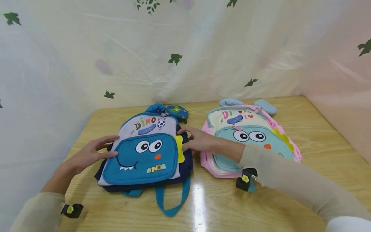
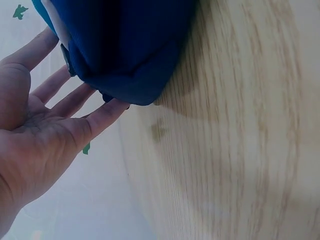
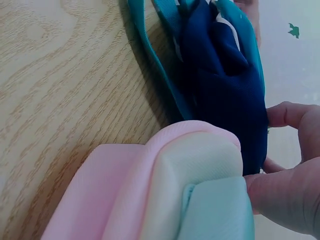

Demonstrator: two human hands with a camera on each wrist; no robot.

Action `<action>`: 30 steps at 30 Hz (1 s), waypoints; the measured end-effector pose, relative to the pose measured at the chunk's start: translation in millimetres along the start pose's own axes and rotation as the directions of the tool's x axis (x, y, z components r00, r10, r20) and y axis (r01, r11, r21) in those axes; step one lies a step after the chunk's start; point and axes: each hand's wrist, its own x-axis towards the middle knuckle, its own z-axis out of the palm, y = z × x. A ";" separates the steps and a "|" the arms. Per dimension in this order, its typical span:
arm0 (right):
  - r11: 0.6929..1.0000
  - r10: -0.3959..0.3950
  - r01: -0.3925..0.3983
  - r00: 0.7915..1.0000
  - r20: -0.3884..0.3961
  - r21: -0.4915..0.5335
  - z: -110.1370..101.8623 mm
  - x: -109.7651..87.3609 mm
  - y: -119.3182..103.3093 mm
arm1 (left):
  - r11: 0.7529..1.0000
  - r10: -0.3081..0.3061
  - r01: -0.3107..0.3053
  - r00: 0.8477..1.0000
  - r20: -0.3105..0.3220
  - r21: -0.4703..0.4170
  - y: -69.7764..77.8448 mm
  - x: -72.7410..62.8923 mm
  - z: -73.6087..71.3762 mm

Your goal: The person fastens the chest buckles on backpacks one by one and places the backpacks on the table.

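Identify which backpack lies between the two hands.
The blue backpack: left hand at one side, right hand at the other. The pink-trimmed backpack lies outside them, to the right.

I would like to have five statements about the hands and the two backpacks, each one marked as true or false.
1. The left hand touches the blue backpack. True.
2. The right hand is away from both backpacks. False: its fingers touch the blue backpack's side.
3. The pink backpack lies to the right of the blue backpack in the head view. True.
4. Every strap of the blue backpack is hidden. False: a teal strap loop extends onto the table.
5. Both backpacks have cartoon eyes on their fronts. True.
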 end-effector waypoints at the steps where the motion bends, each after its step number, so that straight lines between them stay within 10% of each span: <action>1: 1.000 -0.005 0.005 1.000 -0.011 0.007 -0.8 0.1 0.2 | 1.000 0.001 -0.001 1.000 0.001 -0.002 0.9 0.2 0.4; 11: 0.985 -0.129 0.144 0.980 -0.154 0.093 -12.2 -10.7 -0.3 | 1.000 0.006 -0.007 1.000 -0.026 -0.029 5.9 -0.8 12.5; 20: 0.912 -0.296 0.357 0.915 -0.276 0.204 -23.1 -28.4 -5.7 | 0.998 0.043 -0.042 0.999 0.017 -0.053 18.8 9.8 21.4; 30: 0.893 -0.307 0.408 0.860 -0.407 0.188 -39.2 -44.7 -26.8 | 0.980 0.071 -0.064 0.997 0.028 -0.188 33.4 21.3 33.7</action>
